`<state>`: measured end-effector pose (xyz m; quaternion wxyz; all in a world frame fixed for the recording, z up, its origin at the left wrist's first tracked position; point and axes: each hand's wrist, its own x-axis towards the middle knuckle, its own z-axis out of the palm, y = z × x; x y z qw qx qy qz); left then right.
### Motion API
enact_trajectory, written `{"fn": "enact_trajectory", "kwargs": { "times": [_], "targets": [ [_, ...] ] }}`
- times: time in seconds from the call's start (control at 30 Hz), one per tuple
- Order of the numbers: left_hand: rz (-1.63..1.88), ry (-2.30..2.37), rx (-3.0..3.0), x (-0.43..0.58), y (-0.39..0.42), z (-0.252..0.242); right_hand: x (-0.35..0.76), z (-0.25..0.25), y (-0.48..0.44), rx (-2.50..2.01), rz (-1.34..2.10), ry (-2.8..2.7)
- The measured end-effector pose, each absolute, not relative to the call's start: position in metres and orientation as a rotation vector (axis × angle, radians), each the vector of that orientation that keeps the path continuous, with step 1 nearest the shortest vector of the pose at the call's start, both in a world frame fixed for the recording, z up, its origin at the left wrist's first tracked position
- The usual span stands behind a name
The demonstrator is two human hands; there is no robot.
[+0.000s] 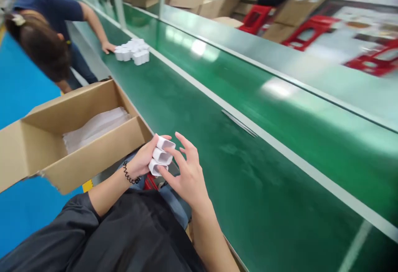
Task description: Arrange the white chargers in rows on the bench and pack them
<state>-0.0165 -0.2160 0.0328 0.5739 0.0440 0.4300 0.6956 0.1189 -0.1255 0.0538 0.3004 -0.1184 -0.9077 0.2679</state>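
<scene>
My left hand (144, 156), with a black coil band at the wrist, is closed around a short stack of white hollow pieces (161, 156). Three of them show, their rounded openings facing right. My right hand (190, 174) is at those openings with its fingers spread. Its thumb and a finger touch or reach into the openings; how deep they go I cannot tell. Both hands are over my lap at the near edge of the green work surface (248, 205).
An open cardboard box (93, 156) holding whitish sheet material (96, 129) stands left of my hands. Beyond it a co-worker (46, 35) bends down, one hand beside a cluster of white pieces (132, 51). Thin strips (239, 122) lie on the green surface. Red stools (307, 31) stand across.
</scene>
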Motion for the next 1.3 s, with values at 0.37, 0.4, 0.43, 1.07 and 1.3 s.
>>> {"fn": "enact_trajectory", "kwargs": {
  "times": [0.37, 0.4, 0.43, 1.07, 1.3],
  "targets": [
    [1.648, 1.433, 0.15, -0.101, -0.361, -0.003, -0.009, 0.015, -0.183, 0.212, 0.907, -2.54],
    [1.632, 1.499, 0.201, -0.116, -0.377, -0.002, -0.022, 0.012, -0.18, 0.198, 0.912, -2.551],
    [1.612, 1.605, 0.252, -0.133, -0.394, 0.001, -0.036, 0.009, -0.175, 0.179, 0.91, -2.561],
    [-0.205, 2.178, 0.725, -0.384, -0.451, -0.207, -0.139, -0.087, -0.138, -0.307, 1.096, -2.585],
    [-0.058, 1.95, 0.828, -0.358, -0.472, -0.219, -0.137, -0.094, -0.139, -0.25, 1.125, -2.481]
  ]
}}
